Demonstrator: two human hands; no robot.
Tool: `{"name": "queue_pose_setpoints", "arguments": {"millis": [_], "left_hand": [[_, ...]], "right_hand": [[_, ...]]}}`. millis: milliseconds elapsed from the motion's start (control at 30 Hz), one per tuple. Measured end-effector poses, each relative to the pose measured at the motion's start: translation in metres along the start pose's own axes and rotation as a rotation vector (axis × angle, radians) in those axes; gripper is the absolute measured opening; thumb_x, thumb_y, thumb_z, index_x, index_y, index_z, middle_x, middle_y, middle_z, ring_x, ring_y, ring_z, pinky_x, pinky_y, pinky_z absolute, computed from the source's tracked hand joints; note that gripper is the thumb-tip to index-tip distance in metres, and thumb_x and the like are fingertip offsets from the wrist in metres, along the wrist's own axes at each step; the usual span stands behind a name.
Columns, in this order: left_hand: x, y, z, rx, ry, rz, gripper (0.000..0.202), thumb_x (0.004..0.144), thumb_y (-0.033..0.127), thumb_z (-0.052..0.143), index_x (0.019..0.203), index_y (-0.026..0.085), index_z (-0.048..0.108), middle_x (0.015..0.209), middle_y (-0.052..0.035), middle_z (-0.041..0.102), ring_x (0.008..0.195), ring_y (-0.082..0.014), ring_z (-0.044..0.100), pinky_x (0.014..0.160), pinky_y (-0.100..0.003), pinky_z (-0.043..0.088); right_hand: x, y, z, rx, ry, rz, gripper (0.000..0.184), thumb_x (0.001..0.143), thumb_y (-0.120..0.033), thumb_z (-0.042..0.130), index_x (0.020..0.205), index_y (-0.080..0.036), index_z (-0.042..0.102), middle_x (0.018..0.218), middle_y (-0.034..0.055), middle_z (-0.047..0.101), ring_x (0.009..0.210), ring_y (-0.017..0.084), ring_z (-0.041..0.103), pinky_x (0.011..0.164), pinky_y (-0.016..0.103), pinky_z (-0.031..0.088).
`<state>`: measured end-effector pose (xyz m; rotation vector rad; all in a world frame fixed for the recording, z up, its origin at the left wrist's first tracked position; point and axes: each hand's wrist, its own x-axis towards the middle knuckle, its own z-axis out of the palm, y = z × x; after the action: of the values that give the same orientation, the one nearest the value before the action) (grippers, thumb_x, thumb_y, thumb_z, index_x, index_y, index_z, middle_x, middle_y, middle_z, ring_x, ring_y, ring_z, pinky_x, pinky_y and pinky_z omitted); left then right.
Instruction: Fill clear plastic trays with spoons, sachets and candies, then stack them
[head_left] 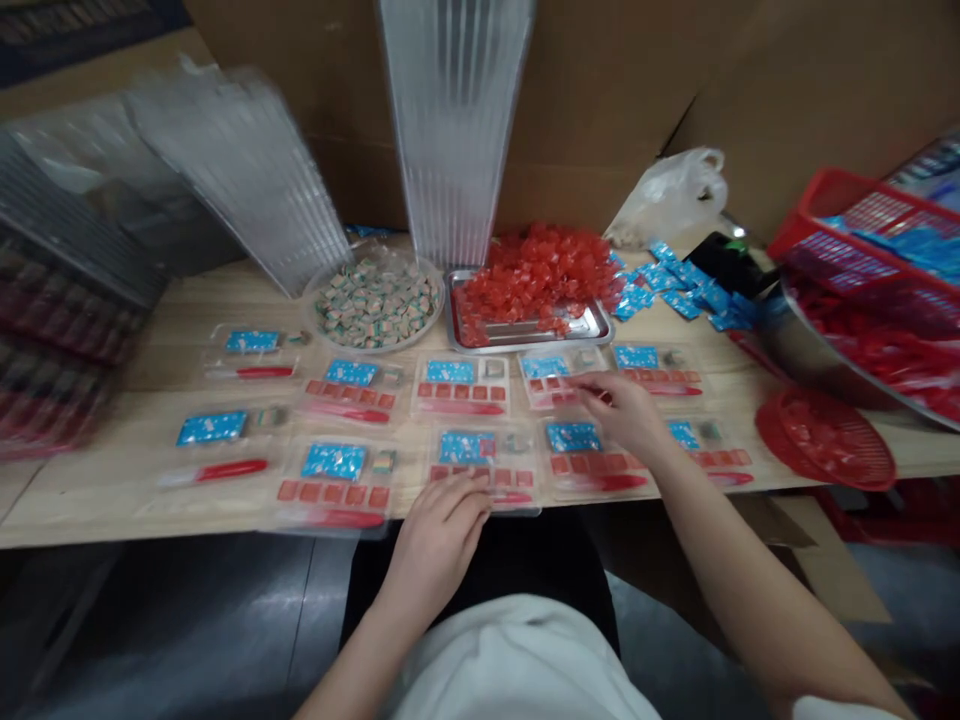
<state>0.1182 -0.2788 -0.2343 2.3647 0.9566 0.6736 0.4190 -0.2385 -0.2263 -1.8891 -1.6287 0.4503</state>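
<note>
Two rows of clear plastic trays lie along the table, most with a blue dotted packet, a small striped block, red squares and a red-capped stick. My left hand (448, 525) rests over a front middle tray (527, 440), fingers curled together at its red squares. A loose red square (487, 446) lies on that tray's blue packet. My right hand (624, 408) reaches to a back-row tray (600, 357), thumb and fingers pinched above its red squares (541, 385). What either hand's fingertips hold is blurred and hidden.
Behind the trays stand a round dish of striped blocks (379, 300) and a metal tray (451, 335) heaped with red pieces. Blue packets (679, 280), a red basket (840, 195), a metal bowl (814, 325) and a small red basket (885, 470) are right. Tall stacked trays (457, 130) stand behind.
</note>
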Motion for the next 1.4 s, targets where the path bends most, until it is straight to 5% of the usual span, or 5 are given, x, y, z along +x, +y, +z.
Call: {"name": "queue_pose_setpoints", "arguments": {"millis": [300, 433, 667, 867, 1400], "left_hand": [[0.001, -0.002, 0.004, 0.086, 0.053, 0.068, 0.021, 0.085, 0.012, 0.049, 0.099, 0.023, 0.061, 0.111, -0.0052, 0.066, 0.107, -0.0215, 0.060, 0.089, -0.040, 0.052], [0.001, 0.000, 0.004, 0.078, 0.054, 0.048, 0.021, 0.084, 0.012, 0.050, 0.099, 0.023, 0.060, 0.111, -0.0042, 0.067, 0.109, -0.0215, 0.059, 0.090, -0.040, 0.051], [0.001, -0.002, 0.003, 0.016, 0.044, 0.022, 0.021, 0.085, 0.011, 0.051, 0.100, 0.023, 0.060, 0.110, -0.0042, 0.067, 0.110, -0.0204, 0.058, 0.092, -0.039, 0.049], [0.001, -0.002, 0.003, -0.006, 0.016, 0.003, 0.021, 0.085, 0.010, 0.050, 0.098, 0.022, 0.061, 0.112, -0.0043, 0.065, 0.113, -0.0196, 0.055, 0.096, -0.040, 0.045], [0.002, -0.001, 0.007, 0.023, 0.048, 0.029, 0.021, 0.086, 0.010, 0.049, 0.097, 0.022, 0.061, 0.108, -0.0035, 0.066, 0.107, -0.0197, 0.059, 0.090, -0.038, 0.050]], "right_hand": [[0.123, 0.001, -0.006, -0.463, -0.048, -0.232, 0.025, 0.075, -0.009, 0.054, 0.097, -0.013, 0.066, 0.098, 0.0107, 0.066, 0.093, 0.021, 0.057, 0.084, 0.031, 0.043], [0.140, -0.011, 0.007, -0.470, -0.180, -0.325, 0.022, 0.072, -0.004, 0.055, 0.087, -0.014, 0.067, 0.091, 0.0109, 0.065, 0.094, 0.022, 0.056, 0.086, 0.030, 0.042], [0.049, -0.051, 0.010, -0.323, -0.154, -0.367, 0.025, 0.084, -0.016, 0.048, 0.106, -0.015, 0.060, 0.100, 0.0102, 0.059, 0.081, 0.019, 0.059, 0.073, 0.032, 0.049], [-0.038, -0.079, 0.039, -0.197, -0.261, -0.582, 0.024, 0.088, -0.011, 0.044, 0.102, -0.015, 0.063, 0.114, 0.0124, 0.059, 0.102, 0.020, 0.058, 0.086, 0.034, 0.051], [-0.047, -0.077, 0.043, -0.131, -0.295, -0.465, 0.018, 0.086, -0.013, 0.050, 0.101, -0.018, 0.059, 0.094, 0.0075, 0.060, 0.088, 0.018, 0.056, 0.077, 0.032, 0.048]]}}
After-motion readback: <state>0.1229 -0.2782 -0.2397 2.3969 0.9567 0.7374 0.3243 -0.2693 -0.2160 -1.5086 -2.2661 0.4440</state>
